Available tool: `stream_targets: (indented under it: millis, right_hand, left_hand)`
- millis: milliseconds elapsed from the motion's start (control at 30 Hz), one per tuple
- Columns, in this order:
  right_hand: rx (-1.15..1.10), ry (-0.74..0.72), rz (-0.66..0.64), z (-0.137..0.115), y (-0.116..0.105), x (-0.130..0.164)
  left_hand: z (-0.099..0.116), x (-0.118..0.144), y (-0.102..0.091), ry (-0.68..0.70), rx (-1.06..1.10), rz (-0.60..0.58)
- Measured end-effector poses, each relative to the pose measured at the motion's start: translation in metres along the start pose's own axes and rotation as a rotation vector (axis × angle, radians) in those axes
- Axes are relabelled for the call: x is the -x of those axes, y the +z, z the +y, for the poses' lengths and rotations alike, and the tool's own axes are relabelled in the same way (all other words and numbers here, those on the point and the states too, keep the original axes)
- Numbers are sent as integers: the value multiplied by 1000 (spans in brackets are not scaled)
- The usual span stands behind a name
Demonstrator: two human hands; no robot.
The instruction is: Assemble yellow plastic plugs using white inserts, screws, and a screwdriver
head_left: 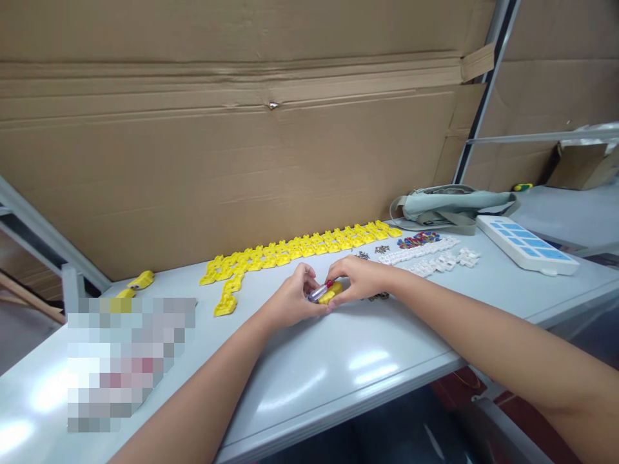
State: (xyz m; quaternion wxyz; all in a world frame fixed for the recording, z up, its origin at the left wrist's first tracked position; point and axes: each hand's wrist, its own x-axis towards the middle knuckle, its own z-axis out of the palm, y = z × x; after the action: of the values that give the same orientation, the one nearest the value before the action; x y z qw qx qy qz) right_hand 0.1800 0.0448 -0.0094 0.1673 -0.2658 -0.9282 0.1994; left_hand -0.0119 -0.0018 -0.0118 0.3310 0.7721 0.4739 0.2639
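Pinches a yellow piece (334,293) between the fingers of the left hand (297,293) and right hand (360,278), along with a clear, red-ended handle (319,292), roughly midway between the back and front edges of the tabletop (377,341). Has rows of yellow shells (316,245) spread along the back edge, with white parts (442,263) and a blue-panelled case (527,243) farther toward the right end. Cannot tell of any contact between the yellow piece and the tabletop below.

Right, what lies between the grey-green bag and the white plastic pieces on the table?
Small red and blue pieces, in a pile; the head view shows it.
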Motion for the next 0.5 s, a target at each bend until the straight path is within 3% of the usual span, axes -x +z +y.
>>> stream_targets:
  millis: [300,500]
  right_hand:
    - [-101,49,-37,2,-5,0]
    - [-128,55,15,0,-5,0]
  left_hand:
    - [11,0,5,-53,-171,103]
    - [13,-1,7,-68,-136,104]
